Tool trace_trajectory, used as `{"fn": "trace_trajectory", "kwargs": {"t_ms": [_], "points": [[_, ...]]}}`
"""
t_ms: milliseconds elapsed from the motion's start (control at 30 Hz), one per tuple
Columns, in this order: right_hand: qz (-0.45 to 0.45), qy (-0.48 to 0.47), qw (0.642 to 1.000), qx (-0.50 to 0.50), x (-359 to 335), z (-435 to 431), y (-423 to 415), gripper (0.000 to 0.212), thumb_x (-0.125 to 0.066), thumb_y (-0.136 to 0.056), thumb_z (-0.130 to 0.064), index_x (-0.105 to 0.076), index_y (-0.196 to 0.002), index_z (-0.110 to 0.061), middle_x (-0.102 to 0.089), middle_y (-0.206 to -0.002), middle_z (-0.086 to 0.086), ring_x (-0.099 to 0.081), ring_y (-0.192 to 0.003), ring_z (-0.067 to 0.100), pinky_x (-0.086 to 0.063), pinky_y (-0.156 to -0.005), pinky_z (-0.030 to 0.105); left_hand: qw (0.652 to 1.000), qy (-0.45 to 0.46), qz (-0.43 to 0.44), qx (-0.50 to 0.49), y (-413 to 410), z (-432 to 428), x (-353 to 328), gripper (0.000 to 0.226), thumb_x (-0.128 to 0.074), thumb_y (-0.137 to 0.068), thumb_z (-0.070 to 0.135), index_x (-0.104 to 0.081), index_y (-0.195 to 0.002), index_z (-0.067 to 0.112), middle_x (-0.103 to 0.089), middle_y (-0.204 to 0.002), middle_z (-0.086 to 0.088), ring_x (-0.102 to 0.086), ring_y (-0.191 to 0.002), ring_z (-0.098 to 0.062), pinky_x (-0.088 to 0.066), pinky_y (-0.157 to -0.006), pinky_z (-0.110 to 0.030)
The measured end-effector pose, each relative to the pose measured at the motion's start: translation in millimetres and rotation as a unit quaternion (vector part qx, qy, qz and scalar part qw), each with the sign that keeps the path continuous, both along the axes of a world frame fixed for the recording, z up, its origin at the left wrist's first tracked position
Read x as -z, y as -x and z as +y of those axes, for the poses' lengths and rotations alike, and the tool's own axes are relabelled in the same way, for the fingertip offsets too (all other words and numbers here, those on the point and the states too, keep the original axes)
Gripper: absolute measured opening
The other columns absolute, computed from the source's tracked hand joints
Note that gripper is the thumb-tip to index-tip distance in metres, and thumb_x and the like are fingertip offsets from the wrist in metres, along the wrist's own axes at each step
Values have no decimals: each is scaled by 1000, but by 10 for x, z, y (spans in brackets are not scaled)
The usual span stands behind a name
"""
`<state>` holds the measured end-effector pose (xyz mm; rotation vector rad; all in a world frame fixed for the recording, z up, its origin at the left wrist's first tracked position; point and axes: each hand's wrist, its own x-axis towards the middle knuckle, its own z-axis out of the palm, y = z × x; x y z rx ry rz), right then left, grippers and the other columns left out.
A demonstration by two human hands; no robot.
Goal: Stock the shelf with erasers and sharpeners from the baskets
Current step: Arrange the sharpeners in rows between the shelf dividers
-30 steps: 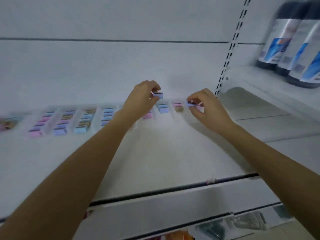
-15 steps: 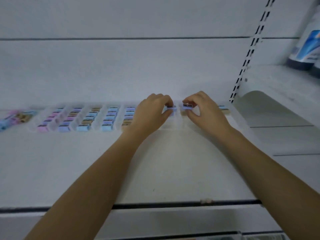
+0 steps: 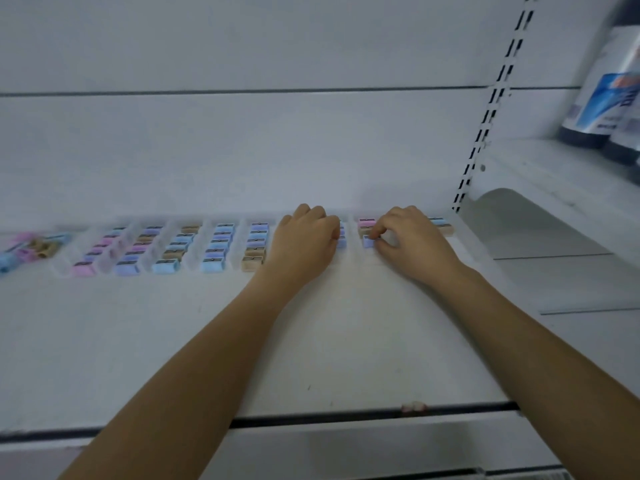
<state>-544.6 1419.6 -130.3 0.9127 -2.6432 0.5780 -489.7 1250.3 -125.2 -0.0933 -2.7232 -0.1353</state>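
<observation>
Rows of small pastel sharpeners (image 3: 214,247) lie in clear divider lanes along the back of the white shelf (image 3: 311,341). My left hand (image 3: 304,240) reaches to the back with fingers curled over a blue sharpener (image 3: 342,241) at the front of one lane; most of that piece is hidden. To its right, my right hand (image 3: 412,239) pinches a lilac-blue sharpener (image 3: 368,241) and sets it down in front of a pink one (image 3: 366,222). Another short row (image 3: 441,226) lies beyond my right hand.
A loose heap of sharpeners (image 3: 31,249) lies at the far left of the shelf. A slotted upright (image 3: 491,105) divides this bay from a higher shelf (image 3: 561,188) on the right that carries dark bottles (image 3: 602,95). The shelf's front edge strip (image 3: 346,415) runs below my forearms.
Both hands have moved down from mid-air to the shelf's back rows, and each sharpener they carried now touches its lane. The view has shifted slightly left and closer.
</observation>
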Motion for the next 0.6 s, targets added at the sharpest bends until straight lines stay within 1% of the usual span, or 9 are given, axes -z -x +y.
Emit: {"fn": "trace_trajectory", "kwargs": {"t_ms": [100,300,400,500,600], "points": [[-3,16,1000,-4,7,6,-10,15,-54,-86,-10,-67,-95,-11,-62,-102,2,-45,-102,21,-28,-78,19,1000,11,3,0,7,1,1,24,-37,-97,22,-58,-106,16,-58,-108,-2,-44,-107,-22,-35,-79,-31],[11,5,1000,-6,12,7,-16,19,-52,-87,-11,-68,-99,-9,-64,-104,5,-47,-103,24,-28,-80,21,1000,19,0,-1,13,-3,33,25,-39,-96,25,-58,-107,15,-58,-110,-2,-45,-108,-23,-37,-83,-33],[7,33,999,-3,-2,6,-21,18,-52,-88,-10,-66,-99,-10,-62,-105,4,-48,-102,23,-29,-79,22,1000,-7,16,3,11,-22,3,24,-42,-95,26,-58,-109,15,-59,-110,-2,-46,-106,-22,-37,-82,-32],[19,83,996,-8,-36,-5,-44,17,-52,-88,-9,-65,-98,-9,-63,-102,4,-49,-99,22,-29,-75,21,997,-57,59,-7,-31,-83,-79,23,-46,-94,25,-61,-104,12,-62,-103,-5,-50,-100,-23,-37,-77,-30],[27,115,992,-50,-62,-43,-114,15,-55,-86,-7,-65,-97,-8,-64,-98,5,-51,-95,21,-28,-73,19,994,-74,76,-23,-128,-169,-214,22,-46,-94,26,-62,-103,13,-62,-100,-2,-51,-96,-21,-35,-73,-26]]}}
